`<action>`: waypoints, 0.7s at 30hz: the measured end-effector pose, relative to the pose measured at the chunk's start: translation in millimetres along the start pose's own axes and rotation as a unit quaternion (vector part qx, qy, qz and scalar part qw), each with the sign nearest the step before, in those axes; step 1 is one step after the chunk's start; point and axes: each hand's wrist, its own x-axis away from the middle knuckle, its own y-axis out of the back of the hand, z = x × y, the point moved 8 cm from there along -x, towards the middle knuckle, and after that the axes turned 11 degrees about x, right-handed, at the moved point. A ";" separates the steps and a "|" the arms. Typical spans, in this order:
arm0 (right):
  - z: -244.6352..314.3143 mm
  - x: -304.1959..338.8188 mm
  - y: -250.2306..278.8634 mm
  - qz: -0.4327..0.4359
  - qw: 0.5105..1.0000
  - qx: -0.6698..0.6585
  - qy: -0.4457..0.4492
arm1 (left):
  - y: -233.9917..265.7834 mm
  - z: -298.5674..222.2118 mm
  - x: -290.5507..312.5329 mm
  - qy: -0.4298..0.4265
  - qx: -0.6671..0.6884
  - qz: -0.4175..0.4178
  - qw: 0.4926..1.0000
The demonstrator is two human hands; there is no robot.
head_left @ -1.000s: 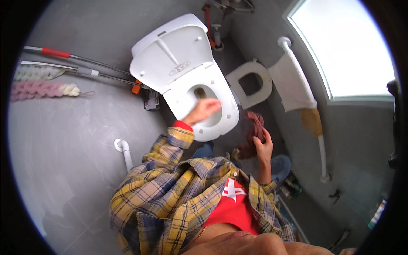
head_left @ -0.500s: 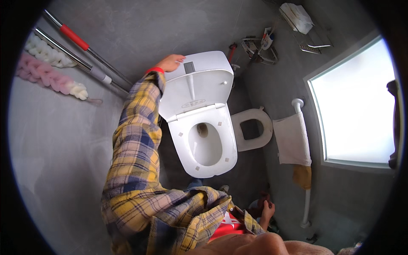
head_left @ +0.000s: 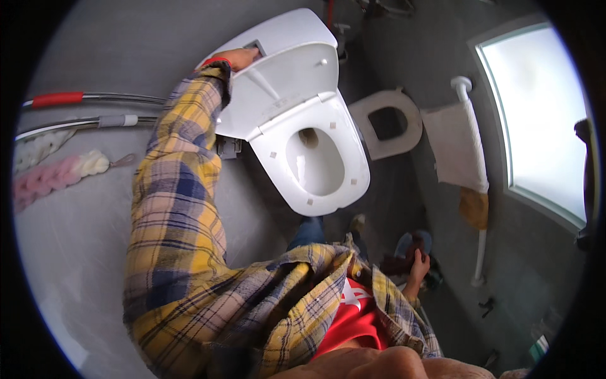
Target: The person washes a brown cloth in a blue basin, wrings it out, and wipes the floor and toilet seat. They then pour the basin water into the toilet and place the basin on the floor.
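A white toilet [head_left: 355,183] stands ahead of me with its seat down and its lid [head_left: 300,72] raised against the tank [head_left: 293,30]. My left hand [head_left: 241,59] reaches over the tank top, its fingers stretched onto the grey flush panel [head_left: 254,47]; the fingertips are partly hidden in the recess. Low on the right, my right hand [head_left: 419,268] is closed on a dark brown, cloth-like thing [head_left: 409,245], whose exact kind is unclear.
A loose toilet seat ring [head_left: 413,123] stands right of the toilet. Farther right, a white towel [head_left: 457,148] and a brown cloth [head_left: 474,208] hang on a wall rail beside a bright window [head_left: 536,114]. Poles [head_left: 95,98] and a pink braided scrubber [head_left: 53,183] hang at left.
My left hand has moved from the tank's edge onto the flush panel. The view has shifted and turned, so the toilet sits higher and more of my right hand shows.
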 end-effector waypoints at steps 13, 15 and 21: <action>-25.8 30.8 -4.9 0.025 0.991 -0.054 -0.116 | 0.1 12.4 -57.3 -0.132 -0.010 -0.004 0.991; -18.8 26.0 -5.3 0.023 0.992 -0.072 -0.099 | 23.2 8.4 -41.7 -0.208 0.003 -0.074 0.975; 5.1 13.6 -9.3 0.040 0.990 -0.117 -0.063 | 98.1 -37.2 110.4 -0.344 0.306 -0.290 0.839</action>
